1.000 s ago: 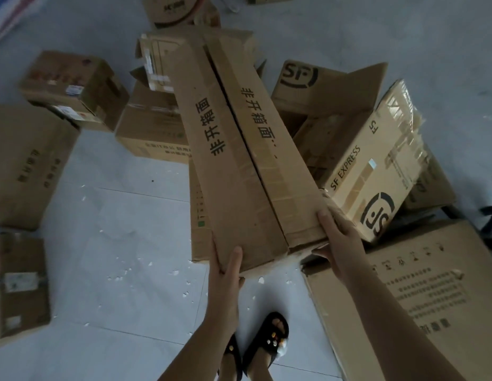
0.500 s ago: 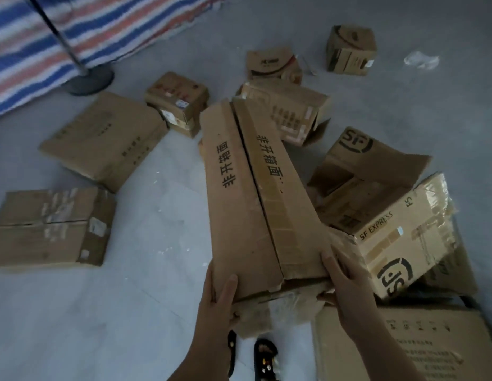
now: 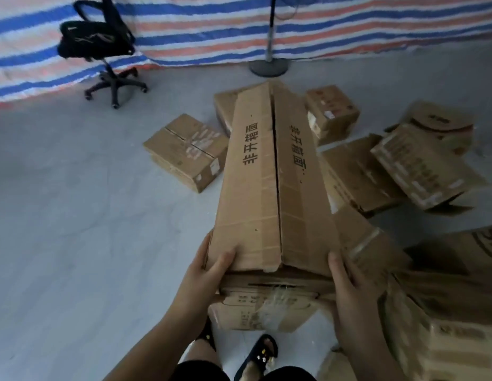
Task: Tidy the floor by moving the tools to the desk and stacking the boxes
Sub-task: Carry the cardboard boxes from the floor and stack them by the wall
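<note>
Both grips, left hand (image 3: 209,273) and right hand (image 3: 349,287), clamp the long box (image 3: 269,188) at its near end; likely light, crushable, front-heavy, so take it mid-length, further forward.

Grey floor (image 3: 74,243): scattered cardboard boxes (image 3: 185,152), office chair (image 3: 102,50), stand base (image 3: 268,67).

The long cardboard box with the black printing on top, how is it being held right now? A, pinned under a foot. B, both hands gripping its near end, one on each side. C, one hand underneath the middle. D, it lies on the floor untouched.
B: the left hand and the right hand each grip a side of the near end of the long cardboard box.
</note>
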A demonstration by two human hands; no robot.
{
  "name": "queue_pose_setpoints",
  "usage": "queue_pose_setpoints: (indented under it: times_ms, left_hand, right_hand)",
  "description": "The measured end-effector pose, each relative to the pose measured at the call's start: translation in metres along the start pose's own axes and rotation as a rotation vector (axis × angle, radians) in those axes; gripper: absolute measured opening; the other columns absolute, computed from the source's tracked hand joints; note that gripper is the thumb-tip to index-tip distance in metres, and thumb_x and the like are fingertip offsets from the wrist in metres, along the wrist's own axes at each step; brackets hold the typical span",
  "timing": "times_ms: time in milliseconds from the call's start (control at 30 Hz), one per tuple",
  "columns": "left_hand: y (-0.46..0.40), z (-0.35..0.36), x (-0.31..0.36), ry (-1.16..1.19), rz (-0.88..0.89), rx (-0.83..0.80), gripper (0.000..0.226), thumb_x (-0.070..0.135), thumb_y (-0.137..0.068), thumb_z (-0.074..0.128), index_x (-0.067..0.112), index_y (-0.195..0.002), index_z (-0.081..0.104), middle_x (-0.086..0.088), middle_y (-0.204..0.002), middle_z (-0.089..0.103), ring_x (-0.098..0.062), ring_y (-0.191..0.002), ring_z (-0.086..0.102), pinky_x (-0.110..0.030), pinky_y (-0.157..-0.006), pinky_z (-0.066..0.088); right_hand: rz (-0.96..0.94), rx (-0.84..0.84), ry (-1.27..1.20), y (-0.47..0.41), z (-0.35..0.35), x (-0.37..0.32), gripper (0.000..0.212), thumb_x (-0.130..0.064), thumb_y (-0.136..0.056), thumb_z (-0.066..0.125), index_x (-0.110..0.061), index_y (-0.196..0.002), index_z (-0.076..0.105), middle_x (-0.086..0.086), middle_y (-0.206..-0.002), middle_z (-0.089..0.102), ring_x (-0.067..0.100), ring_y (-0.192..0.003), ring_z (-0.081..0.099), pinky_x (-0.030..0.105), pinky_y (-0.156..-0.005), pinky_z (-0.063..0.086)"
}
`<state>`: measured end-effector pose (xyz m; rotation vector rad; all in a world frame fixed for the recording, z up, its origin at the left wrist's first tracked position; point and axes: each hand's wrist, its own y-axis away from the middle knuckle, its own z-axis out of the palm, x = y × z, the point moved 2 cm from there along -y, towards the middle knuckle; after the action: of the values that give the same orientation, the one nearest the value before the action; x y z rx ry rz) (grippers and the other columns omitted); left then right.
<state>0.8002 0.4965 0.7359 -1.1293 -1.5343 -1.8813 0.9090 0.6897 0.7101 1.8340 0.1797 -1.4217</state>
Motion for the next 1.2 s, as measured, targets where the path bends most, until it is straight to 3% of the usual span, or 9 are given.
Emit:
queue_pose_setpoints:
  times_ms: [67,133,300,467,733,833,967,1133,1200]
  left_hand:
    - [0.013,-0.025,0.000,0.062,0.000,0.053,0.026,0.039,-0.088,0.057,0.059,-0.102,0.049,0.021,-0.101,0.063,-0.006,-0.088,0.064,-0.044,-0.075,0.058]
    - [0.025,-0.052,-0.003,0.124,0.004,0.117,0.029,0.038,-0.088,0.058,0.058,-0.107,0.048,0.020,-0.104,0.062,-0.007,-0.091,0.063,-0.043,-0.074,0.058]
    - [0.052,-0.134,-0.016,0.262,0.035,0.285,0.032,0.033,-0.089,0.057,0.056,-0.110,0.051,0.017,-0.102,0.065,-0.013,-0.094,0.065,-0.050,-0.080,0.056]
    - [0.077,-0.241,-0.029,0.359,0.049,0.426,0.043,0.036,-0.089,0.057,0.051,-0.127,0.044,0.016,-0.112,0.062,-0.015,-0.099,0.064,-0.052,-0.083,0.054]
    - [0.111,-0.421,-0.046,0.463,0.080,0.562,0.044,0.038,-0.090,0.055,0.050,-0.130,0.042,0.016,-0.124,0.057,-0.008,-0.104,0.059,-0.034,-0.063,0.051]
    - [0.119,-0.469,-0.048,0.516,0.086,0.623,0.046,0.038,-0.090,0.056,0.049,-0.132,0.042,0.016,-0.125,0.057,-0.010,-0.106,0.058,-0.034,-0.062,0.049]
    - [0.118,-0.526,-0.042,0.572,0.105,0.704,0.041,0.034,-0.091,0.056,0.048,-0.128,0.046,0.020,-0.115,0.061,0.000,-0.095,0.061,-0.035,-0.064,0.052]
    - [0.094,-0.600,-0.025,0.652,0.092,0.818,0.042,0.035,-0.091,0.056,0.048,-0.129,0.044,0.017,-0.118,0.059,-0.005,-0.096,0.060,-0.038,-0.068,0.055]
    - [0.077,-0.632,-0.012,0.674,0.099,0.861,0.042,0.035,-0.091,0.055,0.047,-0.130,0.043,0.017,-0.117,0.058,-0.005,-0.095,0.061,-0.038,-0.067,0.057]
  right_hand:
    - [0.013,-0.074,0.035,0.005,0.023,-0.002,0.041,-0.046,-0.089,0.056,-0.030,-0.127,0.055,-0.021,-0.095,0.058,0.016,-0.094,0.062,0.041,-0.086,0.052]
    - [0.006,-0.146,0.078,0.013,0.051,-0.003,0.055,-0.051,-0.085,0.057,-0.027,-0.134,0.051,-0.013,-0.116,0.059,0.025,-0.109,0.059,0.048,-0.094,0.049]
    - [-0.045,-0.334,0.149,0.051,0.136,-0.001,0.081,-0.061,-0.065,0.060,-0.025,-0.137,0.048,-0.010,-0.133,0.054,0.025,-0.118,0.055,0.053,-0.095,0.048]
    - [-0.050,-0.517,0.183,0.103,0.240,0.014,0.072,-0.049,-0.071,0.060,-0.023,-0.136,0.049,-0.004,-0.138,0.051,0.024,-0.123,0.051,0.052,-0.101,0.043]
    - [-0.086,-0.710,0.281,0.190,0.412,0.054,0.053,-0.039,-0.085,0.061,-0.020,-0.134,0.052,-0.002,-0.137,0.053,0.025,-0.123,0.051,0.052,-0.100,0.044]
    - [-0.083,-0.765,0.331,0.216,0.463,0.062,0.050,-0.040,-0.084,0.062,-0.021,-0.130,0.055,-0.006,-0.129,0.057,0.023,-0.122,0.052,0.052,-0.100,0.044]
    - [-0.116,-0.839,0.379,0.237,0.535,0.067,0.021,-0.035,-0.088,0.060,-0.030,-0.108,0.065,-0.010,-0.110,0.066,0.020,-0.110,0.060,0.053,-0.098,0.046]
    - [-0.150,-0.915,0.459,0.244,0.638,0.076,0.055,-0.054,-0.077,0.063,-0.028,-0.125,0.060,-0.011,-0.123,0.062,0.020,-0.116,0.057,0.055,-0.097,0.046]
    - [-0.154,-0.964,0.471,0.242,0.689,0.075,0.056,-0.049,-0.081,0.063,-0.024,-0.130,0.056,-0.008,-0.127,0.060,0.021,-0.119,0.056,0.055,-0.099,0.045]
